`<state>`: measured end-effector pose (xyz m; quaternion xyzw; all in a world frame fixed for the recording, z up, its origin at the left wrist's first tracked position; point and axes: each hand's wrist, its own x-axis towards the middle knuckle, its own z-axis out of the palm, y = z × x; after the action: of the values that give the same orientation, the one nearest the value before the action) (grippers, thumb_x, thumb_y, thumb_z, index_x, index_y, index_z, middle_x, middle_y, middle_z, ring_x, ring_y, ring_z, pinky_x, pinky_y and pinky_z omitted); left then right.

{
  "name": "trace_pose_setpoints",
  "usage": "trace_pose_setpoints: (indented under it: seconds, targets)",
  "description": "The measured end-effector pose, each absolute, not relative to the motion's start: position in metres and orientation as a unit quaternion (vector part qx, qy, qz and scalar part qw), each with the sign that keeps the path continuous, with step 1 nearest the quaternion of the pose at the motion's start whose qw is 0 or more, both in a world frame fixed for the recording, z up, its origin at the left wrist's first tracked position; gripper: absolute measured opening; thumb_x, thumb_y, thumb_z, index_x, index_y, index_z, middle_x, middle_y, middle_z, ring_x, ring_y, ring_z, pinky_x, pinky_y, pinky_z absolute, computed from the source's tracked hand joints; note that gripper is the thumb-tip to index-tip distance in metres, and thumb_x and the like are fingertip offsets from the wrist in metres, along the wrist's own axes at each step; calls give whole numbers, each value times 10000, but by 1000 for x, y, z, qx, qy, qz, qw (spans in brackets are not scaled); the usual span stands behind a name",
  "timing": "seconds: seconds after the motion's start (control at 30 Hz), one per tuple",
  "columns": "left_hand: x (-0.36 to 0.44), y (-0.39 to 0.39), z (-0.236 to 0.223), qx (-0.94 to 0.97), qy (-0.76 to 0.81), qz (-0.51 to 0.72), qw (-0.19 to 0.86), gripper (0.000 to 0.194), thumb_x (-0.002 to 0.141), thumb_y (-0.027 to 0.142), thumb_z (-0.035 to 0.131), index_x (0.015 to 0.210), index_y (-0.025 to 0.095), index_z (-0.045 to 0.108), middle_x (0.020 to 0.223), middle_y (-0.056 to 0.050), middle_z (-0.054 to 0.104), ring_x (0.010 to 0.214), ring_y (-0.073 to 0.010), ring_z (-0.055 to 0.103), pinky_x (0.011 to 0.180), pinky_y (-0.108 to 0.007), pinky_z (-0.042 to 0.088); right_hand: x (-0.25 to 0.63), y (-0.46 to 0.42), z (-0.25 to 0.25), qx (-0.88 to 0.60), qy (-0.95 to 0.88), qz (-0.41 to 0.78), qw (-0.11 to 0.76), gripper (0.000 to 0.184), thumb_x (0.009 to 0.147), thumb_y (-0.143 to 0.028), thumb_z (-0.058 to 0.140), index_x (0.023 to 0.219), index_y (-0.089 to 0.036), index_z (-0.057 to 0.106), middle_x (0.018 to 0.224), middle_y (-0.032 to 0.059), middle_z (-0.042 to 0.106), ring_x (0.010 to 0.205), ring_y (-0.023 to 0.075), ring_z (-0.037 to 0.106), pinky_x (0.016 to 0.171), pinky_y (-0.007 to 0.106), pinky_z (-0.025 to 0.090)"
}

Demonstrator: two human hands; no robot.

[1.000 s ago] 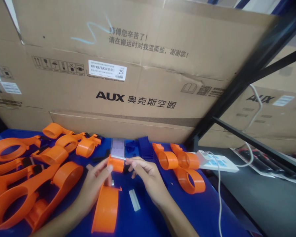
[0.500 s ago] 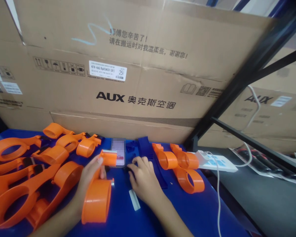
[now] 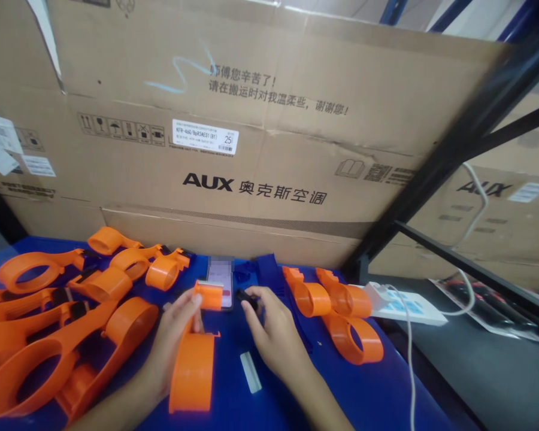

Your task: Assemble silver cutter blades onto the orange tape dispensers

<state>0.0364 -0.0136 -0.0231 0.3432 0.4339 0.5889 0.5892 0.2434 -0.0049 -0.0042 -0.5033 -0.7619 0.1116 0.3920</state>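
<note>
Background: a cardboard carton (image 3: 260, 143) stands behind the surface and fills most of the view.
Surface: the blue surface (image 3: 231, 389) carries the loose items.
Left cluster: orange frames (image 3: 135, 323) lie overlapped.
Right cluster: three ringed orange pieces (image 3: 312, 299) lie close together.
Held orange frame: this part (image 3: 192, 374) is between the two clusters, ring end toward the wearer, block end away.
Left grip: the left grip (image 3: 177, 326) is closed around the frame below its block, thumb on the block.
Frame handling: judged light, stiff and smooth enough to slip; hold by the arm or block, fingers clear of the pale edge strip (image 3: 209, 286), which may be sharp.
Right grip: the right grip (image 3: 276, 326) is nearly closed, pinching a black part (image 3: 246, 299) at its fingertips.
Phone: lies behind the block (image 3: 220, 278), screen lit.
Grey strip: lies flat between the forearms (image 3: 250, 372); judged thin and rigid; lift by its long edges.
Black part handling: judged light and easily dropped; pinch by opposite sides. Its stiffness cannot be told.
</note>
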Motion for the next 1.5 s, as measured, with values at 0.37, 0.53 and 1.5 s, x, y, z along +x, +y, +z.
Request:
trace_pose_setpoints:
  seconds: [0.37, 0.53, 1.5]
  targets:
    - [48, -27, -24, 460, 414, 537, 573, 493, 820, 370, 798, 1270, 230, 652, 848, -37, 748, 650, -163, 624, 621, -264, 549, 227, -19, -3, -381, -775, 145, 483, 238, 991, -186, 598, 1204, -257, 675, 1168, 101, 662, 977, 224, 684, 817, 365, 599]
    - [50, -32, -19, 479, 393, 515, 592, 453, 857, 359, 775, 1274, 248, 637, 927, -41, 755, 704, -158, 654, 661, -254, 555, 226, -21, -4, -365, -772, 144, 501, 275, 972, -140, 600, 1214, -252, 668, 1177, 108, 630, 974, 214, 683, 854, 377, 601]
    - [28, -14, -23, 103, 324, 549, 764, 355, 820, 540, 730, 711, 223, 613, 511, 1, 588, 456, -168, 591, 471, -305, 533, 247, -2, -24, -569, -804, -42, 169, 396, 960, -271, 592, 1336, -159, 641, 1425, 193, 605, 1324, 375, 493, 1110, 553, 376]
